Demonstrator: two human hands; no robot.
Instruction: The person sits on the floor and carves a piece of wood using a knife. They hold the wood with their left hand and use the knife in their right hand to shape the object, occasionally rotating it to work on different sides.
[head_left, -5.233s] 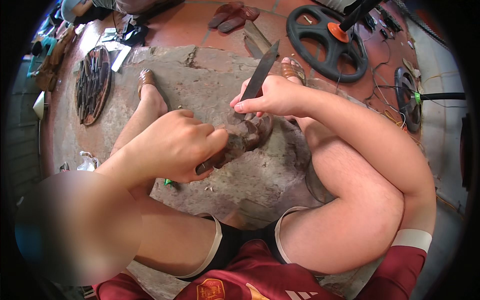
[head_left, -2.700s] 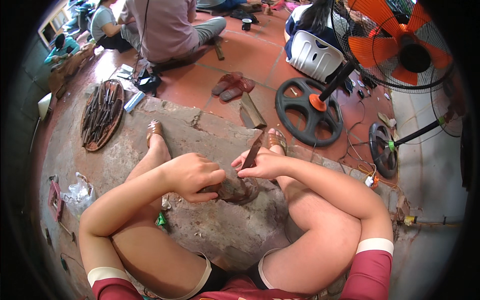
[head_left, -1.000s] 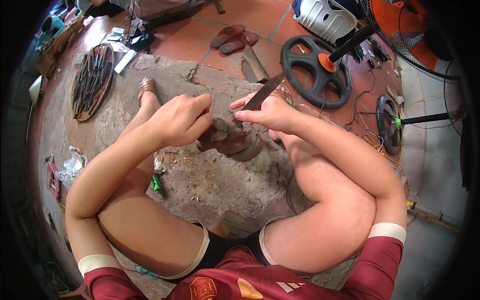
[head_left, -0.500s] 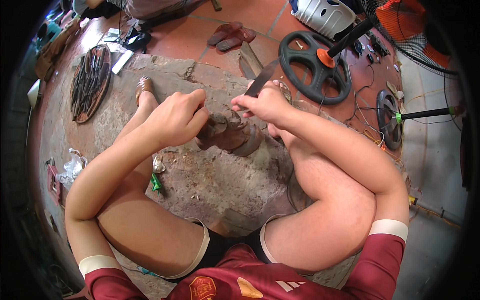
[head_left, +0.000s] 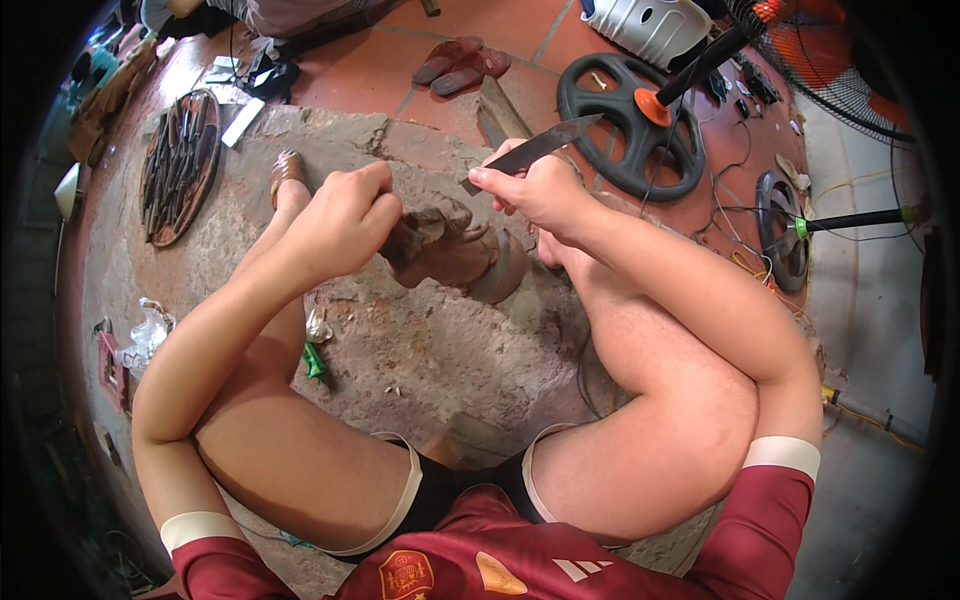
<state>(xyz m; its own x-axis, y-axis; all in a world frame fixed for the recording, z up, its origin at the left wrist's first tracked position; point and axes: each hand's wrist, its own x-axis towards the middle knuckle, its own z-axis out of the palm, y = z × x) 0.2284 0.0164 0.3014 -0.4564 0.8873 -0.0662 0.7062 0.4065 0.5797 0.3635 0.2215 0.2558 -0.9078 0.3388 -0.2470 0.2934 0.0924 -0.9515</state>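
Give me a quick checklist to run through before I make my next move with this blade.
1. Right hand secure on the dark pointed blade: ok, pinched between thumb and fingers.
2. Blade tip away from the left hand: ok, it points up and to the right.
3. Left hand's grip on the brown carved piece: cannot tell; it curls at the left end, fingertips hidden.
4. Right foot well clear of the carved piece: not ok, it sits close to the right end.
5. Stone slab free of litter: not ok, a green scrap lies by the left leg.
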